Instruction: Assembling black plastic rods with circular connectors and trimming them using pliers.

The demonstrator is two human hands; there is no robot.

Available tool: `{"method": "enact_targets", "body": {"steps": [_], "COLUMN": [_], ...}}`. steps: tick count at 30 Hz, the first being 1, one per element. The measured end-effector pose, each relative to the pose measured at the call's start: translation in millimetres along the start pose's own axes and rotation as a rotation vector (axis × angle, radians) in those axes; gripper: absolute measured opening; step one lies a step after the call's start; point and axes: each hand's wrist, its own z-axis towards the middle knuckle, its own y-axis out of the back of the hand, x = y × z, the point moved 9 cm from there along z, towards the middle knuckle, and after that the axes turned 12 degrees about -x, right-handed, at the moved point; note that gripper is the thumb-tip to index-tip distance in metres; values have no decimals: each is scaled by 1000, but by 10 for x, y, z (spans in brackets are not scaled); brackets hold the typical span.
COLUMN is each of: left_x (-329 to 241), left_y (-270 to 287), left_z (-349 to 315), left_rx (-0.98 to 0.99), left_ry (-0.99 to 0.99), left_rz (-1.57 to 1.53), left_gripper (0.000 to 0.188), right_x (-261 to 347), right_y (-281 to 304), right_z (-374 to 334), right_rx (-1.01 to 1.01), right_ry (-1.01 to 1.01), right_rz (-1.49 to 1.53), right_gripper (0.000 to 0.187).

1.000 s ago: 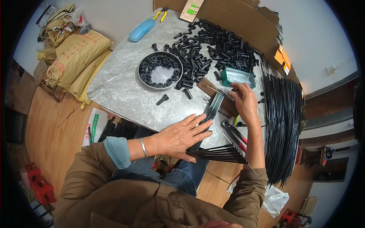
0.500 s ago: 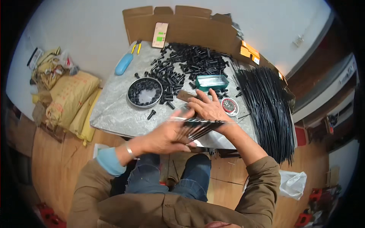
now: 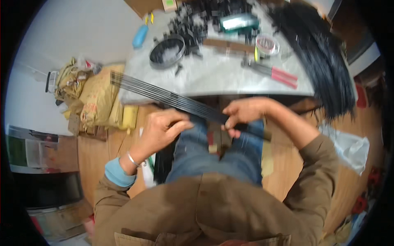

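A fanned bundle of thin black rods (image 3: pixel 168 98) slants over my lap and the table's front edge. My right hand (image 3: pixel 246 112) is closed round its near right end, thumb on top; a dark piece sticks out past the fingers. My left hand (image 3: pixel 162 129) is just below the middle of the rods, fingers curled and thumb and forefinger drawn together. Whether something small is between them is too blurred to see. On the table beyond the hands lie pliers with red handles (image 3: pixel 283 78) and a flat brown bar (image 3: pixel 227 45).
A round dish of black parts (image 3: pixel 167 51), a heap of black bolt-like pieces (image 3: pixel 193 26), a green box (image 3: pixel 239 23) and a small round tub (image 3: pixel 267 44) stand on the grey table (image 3: pixel 205 78). Long black rods (image 3: pixel 316 53) hang over its right edge. Yellow sacks (image 3: pixel 102 94) are at left.
My hands have come back from the table to above my lap. The rods now stretch out to the left from my right hand, and the left has come away from them. The red-handled pliers show.
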Motion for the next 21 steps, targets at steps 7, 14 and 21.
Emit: {"method": "enact_targets", "body": {"steps": [7,14,21], "left_x": [437,542,117], "left_y": [-1577,-1917,-1440], "left_z": [-767,-1472,159], "left_rx": [952,1061,761], "left_ry": [629,1055,673], "left_rz": [-278,-935,-950], "left_gripper": [29,22,24], "right_x": [-403,121,-170], "right_y": [-637,-642,-914], "right_z": [180,-102,-150], "right_rx": [280,-89,-71], "right_ry": [-172,88,48], "right_rz": [-278,-378,-259], "right_gripper": [18,31,53]}}
